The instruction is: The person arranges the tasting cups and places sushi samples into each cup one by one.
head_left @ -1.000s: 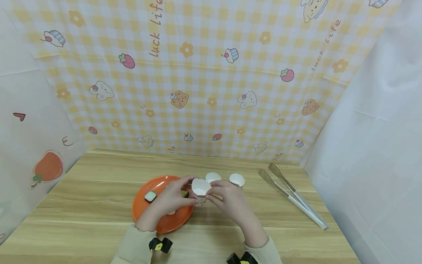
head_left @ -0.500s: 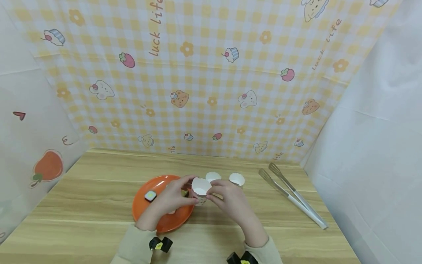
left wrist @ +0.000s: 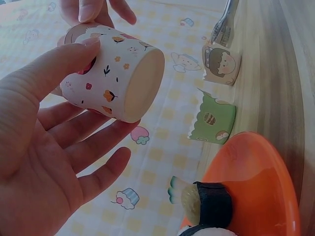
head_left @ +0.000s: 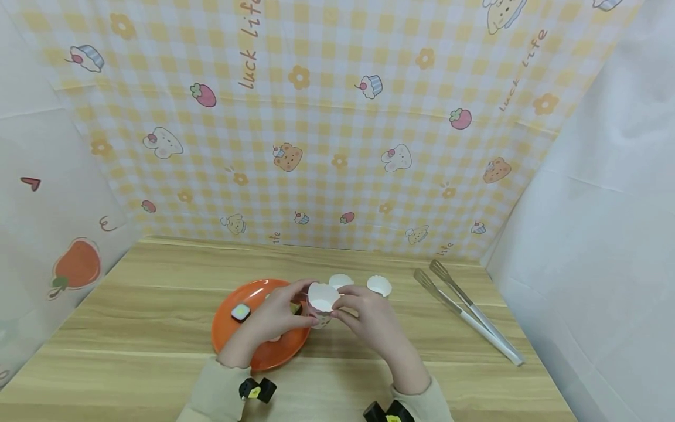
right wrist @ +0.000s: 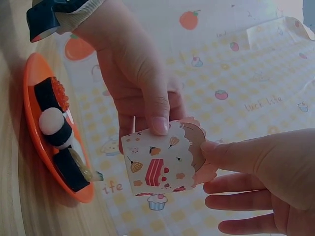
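Note:
My left hand (head_left: 274,316) holds a white paper baking cup (right wrist: 174,169) printed with flowers and a cake slice. Its thumb presses on the cup's side and the fingers support it from beneath. A pinkish-brown cup (right wrist: 198,143) sits nested inside, its scalloped rim sticking out of the white one. Between thumb and fingers my right hand (head_left: 369,316) pinches that inner cup's rim. The pair tilts above the table, beside the orange plate (left wrist: 261,164). How far the inner cup reaches inside is hidden.
Sushi pieces (head_left: 241,312) lie on the plate, partly behind my left hand. Behind the hands stand a green paper cup (left wrist: 214,118) and a beige one with a cartoon face (left wrist: 221,63). Metal tongs (head_left: 487,336) lie to the right. A checked cloth (head_left: 337,129) rises at the back.
The held cups have shifted very slightly to the right. Both hands keep the same grip, and the other things stand where they were.

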### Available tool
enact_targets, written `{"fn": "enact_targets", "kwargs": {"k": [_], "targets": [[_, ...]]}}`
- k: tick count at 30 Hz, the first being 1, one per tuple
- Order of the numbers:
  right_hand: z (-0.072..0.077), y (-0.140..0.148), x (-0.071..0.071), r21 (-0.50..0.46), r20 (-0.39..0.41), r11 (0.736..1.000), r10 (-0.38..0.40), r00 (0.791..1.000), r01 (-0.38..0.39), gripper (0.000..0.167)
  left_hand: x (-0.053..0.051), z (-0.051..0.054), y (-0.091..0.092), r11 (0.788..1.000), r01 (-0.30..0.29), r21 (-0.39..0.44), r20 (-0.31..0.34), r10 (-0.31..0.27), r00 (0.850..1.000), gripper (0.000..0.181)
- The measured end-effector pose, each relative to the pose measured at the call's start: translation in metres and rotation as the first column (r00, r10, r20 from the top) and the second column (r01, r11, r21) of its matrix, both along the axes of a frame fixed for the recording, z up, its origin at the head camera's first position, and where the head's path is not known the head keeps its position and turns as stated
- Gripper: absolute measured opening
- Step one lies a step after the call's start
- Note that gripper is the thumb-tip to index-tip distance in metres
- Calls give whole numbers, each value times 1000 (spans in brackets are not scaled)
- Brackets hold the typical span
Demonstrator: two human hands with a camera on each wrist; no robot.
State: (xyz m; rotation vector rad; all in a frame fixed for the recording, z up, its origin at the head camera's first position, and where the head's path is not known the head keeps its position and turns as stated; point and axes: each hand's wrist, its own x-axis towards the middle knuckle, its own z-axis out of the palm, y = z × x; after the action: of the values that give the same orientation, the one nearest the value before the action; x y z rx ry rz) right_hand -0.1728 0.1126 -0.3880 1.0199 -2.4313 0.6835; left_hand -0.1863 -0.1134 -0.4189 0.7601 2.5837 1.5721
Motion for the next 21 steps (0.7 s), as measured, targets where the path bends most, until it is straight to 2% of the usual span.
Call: {"fn": "enact_targets", "kwargs": {"k": [6, 13, 21], "targets": [[2, 2, 1, -24, 18, 1000, -8, 1000, 8, 9, 0, -1, 1, 1000, -9, -12, 18, 10, 1000, 68], [4, 7, 0, -34, -22, 999, -30, 999, 29, 10, -3, -4, 1, 999, -14, -31, 18, 15, 1000, 72], [7, 10, 1, -54, -15, 998, -36, 999, 35, 9, -2, -4, 0, 999, -18, -32, 29, 19, 999, 70]]}}
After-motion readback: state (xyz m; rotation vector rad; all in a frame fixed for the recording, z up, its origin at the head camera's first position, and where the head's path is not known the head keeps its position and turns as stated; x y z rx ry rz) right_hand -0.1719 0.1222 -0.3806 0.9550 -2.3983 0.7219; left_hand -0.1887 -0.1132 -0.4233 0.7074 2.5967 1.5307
